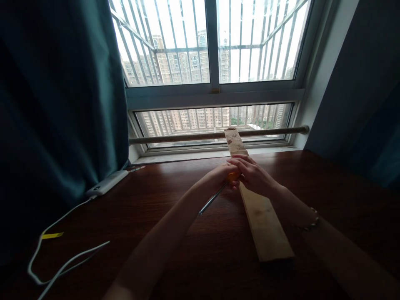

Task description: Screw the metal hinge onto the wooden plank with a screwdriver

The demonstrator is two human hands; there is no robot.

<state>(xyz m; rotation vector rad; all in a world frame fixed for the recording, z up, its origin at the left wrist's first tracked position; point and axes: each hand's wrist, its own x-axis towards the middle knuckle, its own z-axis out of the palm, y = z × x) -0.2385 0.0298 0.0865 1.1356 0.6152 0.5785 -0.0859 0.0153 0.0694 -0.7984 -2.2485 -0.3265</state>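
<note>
Clasping a screwdriver near the board, the left hand seems steadied by the right hand, whose grip is unclear

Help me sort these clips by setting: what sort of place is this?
Probably a room in a home, perhaps on an upper floor: a dark curtain hangs beside a large window with bars outside, and tall buildings stand beyond it.

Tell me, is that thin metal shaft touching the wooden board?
Apart: the head view shows dark tabletop between the visible metal shaft and the wooden board.
</note>
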